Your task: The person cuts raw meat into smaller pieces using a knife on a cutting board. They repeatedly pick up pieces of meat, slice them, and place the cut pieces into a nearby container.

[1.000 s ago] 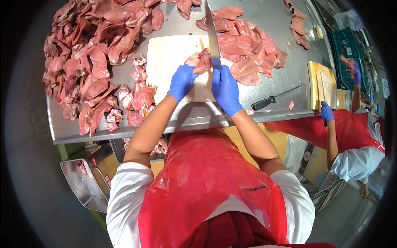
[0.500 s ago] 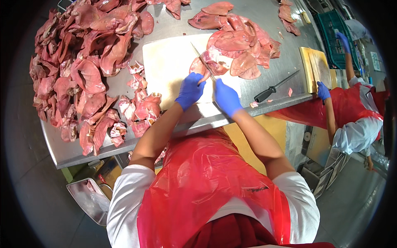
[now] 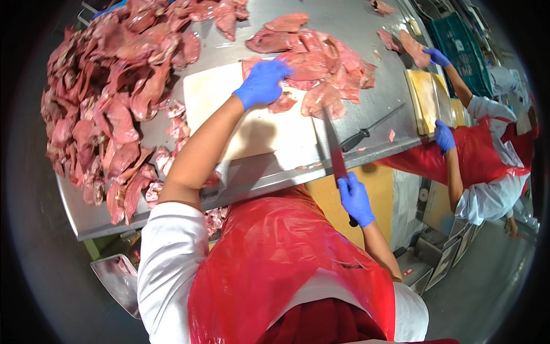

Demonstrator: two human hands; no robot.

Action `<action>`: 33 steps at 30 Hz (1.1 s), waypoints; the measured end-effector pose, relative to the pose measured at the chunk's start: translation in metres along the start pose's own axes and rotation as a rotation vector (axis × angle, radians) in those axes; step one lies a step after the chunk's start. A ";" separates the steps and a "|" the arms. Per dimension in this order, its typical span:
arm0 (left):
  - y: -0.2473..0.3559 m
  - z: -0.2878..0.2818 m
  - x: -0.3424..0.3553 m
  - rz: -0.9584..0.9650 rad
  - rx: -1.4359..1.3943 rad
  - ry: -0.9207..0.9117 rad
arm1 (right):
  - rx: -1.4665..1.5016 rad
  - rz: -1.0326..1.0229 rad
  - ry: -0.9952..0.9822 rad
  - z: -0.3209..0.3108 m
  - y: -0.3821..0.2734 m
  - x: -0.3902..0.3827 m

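My left hand [image 3: 262,83], in a blue glove, is over the far part of a white cutting board [image 3: 209,109], at the edge of a heap of flat pink-red meat pieces [image 3: 326,60]. Its fingers are blurred by motion, so their grip is unclear. A small meat piece [image 3: 283,103] lies on the board just below this hand. Off the table's near edge, my right hand [image 3: 355,199] is closed round the dark handle of a long knife [image 3: 334,143]. The blade points away from me, its tip by the nearest piece of the heap.
A large pile of raw meat [image 3: 114,109] covers the table's left side, with trimmings [image 3: 179,127] beside the board. A sharpening steel [image 3: 356,139] lies right of the knife. At far right, a co-worker's gloved hand [image 3: 438,56] holds meat above a yellowish board [image 3: 418,103] near a green crate [image 3: 458,51].
My hands have parted: the left has moved away from me toward the heap, while the right has drawn the knife back and right. The co-worker's far hand now has a meat piece.
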State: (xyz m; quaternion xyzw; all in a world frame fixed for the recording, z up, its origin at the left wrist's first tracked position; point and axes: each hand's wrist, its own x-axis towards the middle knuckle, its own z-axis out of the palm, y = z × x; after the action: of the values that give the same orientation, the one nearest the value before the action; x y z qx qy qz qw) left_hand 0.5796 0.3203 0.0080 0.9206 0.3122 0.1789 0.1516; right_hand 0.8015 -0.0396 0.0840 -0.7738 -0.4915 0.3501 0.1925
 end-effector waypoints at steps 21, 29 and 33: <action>0.033 0.027 -0.130 -0.392 -0.180 0.691 | -0.129 -0.586 0.173 0.100 -0.148 0.172; 0.030 0.038 -0.136 -0.507 -0.125 0.556 | -0.499 -0.274 -0.184 0.074 -0.069 0.087; 0.030 0.033 -0.121 -0.502 -0.041 0.518 | -0.372 -0.511 0.001 0.127 -0.106 0.186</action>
State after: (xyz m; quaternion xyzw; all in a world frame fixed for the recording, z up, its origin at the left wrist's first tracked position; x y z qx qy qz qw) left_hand 0.5197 0.2156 -0.0379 0.7361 0.5527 0.3700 0.1252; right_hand 0.6933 0.1682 0.0000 -0.6475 -0.7254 0.1939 0.1298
